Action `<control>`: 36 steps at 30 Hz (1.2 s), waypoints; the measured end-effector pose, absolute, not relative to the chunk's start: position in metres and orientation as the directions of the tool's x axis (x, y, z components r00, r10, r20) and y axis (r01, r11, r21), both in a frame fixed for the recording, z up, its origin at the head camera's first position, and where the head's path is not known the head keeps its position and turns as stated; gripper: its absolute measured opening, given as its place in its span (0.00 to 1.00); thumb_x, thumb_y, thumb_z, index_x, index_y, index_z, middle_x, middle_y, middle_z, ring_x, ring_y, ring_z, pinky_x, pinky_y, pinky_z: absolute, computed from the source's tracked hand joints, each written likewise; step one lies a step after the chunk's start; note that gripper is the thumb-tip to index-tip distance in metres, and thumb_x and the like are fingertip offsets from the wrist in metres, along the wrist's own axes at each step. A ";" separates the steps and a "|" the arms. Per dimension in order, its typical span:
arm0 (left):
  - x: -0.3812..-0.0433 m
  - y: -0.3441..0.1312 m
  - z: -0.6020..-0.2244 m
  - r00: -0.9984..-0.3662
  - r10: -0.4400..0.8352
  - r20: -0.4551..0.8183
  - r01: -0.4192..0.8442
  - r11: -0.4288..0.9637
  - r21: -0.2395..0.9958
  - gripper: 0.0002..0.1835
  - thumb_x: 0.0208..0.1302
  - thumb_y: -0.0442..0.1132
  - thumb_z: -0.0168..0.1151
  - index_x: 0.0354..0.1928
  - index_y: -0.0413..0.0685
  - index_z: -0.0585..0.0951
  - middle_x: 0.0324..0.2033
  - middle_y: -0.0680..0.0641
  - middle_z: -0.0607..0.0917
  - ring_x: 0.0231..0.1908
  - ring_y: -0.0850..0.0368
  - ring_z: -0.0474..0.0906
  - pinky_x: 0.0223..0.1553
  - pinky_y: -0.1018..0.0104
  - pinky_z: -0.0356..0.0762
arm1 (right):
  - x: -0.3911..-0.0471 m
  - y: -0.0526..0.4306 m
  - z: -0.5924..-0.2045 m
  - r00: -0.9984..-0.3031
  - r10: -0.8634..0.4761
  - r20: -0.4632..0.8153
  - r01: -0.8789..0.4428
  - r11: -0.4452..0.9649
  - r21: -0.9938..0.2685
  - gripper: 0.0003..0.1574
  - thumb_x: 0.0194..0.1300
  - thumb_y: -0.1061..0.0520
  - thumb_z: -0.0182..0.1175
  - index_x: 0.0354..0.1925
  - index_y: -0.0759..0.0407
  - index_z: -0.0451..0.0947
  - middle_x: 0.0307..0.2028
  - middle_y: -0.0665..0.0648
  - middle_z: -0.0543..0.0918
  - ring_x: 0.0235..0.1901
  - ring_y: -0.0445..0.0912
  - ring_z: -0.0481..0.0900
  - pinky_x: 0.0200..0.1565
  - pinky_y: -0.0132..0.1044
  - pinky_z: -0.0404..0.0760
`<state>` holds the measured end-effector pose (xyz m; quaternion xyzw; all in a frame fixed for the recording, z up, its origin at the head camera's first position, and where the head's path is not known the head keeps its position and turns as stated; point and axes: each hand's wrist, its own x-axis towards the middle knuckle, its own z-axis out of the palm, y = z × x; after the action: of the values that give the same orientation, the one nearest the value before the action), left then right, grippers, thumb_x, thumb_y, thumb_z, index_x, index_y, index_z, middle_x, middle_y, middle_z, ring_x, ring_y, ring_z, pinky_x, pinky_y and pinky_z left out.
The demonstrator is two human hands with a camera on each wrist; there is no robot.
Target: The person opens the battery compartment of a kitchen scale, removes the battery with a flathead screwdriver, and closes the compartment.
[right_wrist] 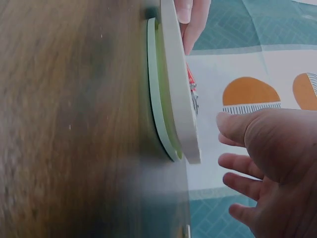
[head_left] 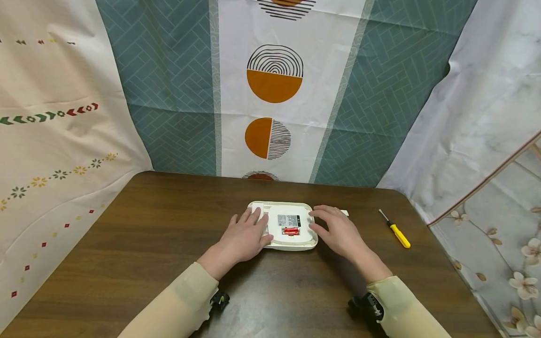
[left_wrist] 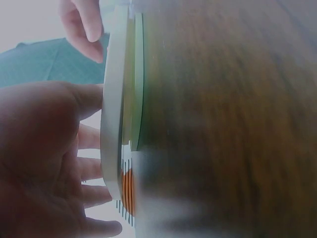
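Observation:
A white, rounded rectangular device (head_left: 305,240) lies on the table with its labelled underside up; its exact kind cannot be told. In its recess sits a red battery (head_left: 290,231), which also peeks over the edge in the right wrist view. Beneath the white body, a pale green plate (left_wrist: 139,74) shows in both wrist views. My left hand (head_left: 245,235) rests on the device's left end, fingers spread and nearly straight. Beside the right edge hovers my right hand (head_left: 339,231), its fingers loosely bent and holding nothing; the right wrist view shows it apart from the device.
A yellow-handled screwdriver (head_left: 399,234) lies to the right on the brown wooden table (head_left: 139,263). Partly hidden behind my right hand is a small white piece (head_left: 344,212). Patterned curtains (head_left: 177,94) hang behind the table and along both sides.

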<state>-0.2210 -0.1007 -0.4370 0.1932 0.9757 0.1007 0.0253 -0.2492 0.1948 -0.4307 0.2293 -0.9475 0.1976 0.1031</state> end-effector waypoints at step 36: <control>-0.223 -0.100 -0.438 -0.925 0.379 -0.019 0.367 0.907 0.205 0.38 0.86 0.61 0.54 0.86 0.48 0.66 0.86 0.38 0.60 0.85 0.35 0.51 0.79 0.29 0.54 | -0.250 0.167 -0.439 -0.818 -0.489 0.303 -0.570 0.757 -0.319 0.10 0.72 0.61 0.72 0.50 0.60 0.90 0.60 0.60 0.88 0.66 0.60 0.82 0.77 0.62 0.67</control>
<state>-0.2227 -0.0998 -0.4379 0.1912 0.9761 0.0992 0.0289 -0.2499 0.1671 -0.4393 0.2841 -0.9318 0.2020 0.1011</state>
